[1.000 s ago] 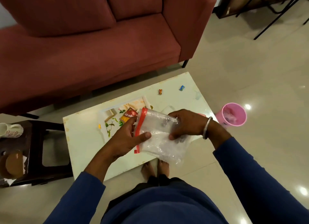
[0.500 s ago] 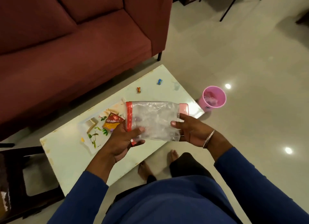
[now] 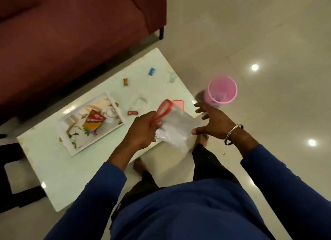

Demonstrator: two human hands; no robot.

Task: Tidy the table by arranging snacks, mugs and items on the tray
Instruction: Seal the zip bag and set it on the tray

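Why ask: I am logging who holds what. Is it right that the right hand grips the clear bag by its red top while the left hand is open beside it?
Sides swapped. In the head view the left hand grips the clear bag by its red top, and the right hand is open beside it.

The left hand [image 3: 141,130] is gripping a clear zip bag [image 3: 176,128] by its red mouth; the right hand [image 3: 212,122] is spreading open-fingered just beside it, over the worktop [image 3: 53,161] edge.
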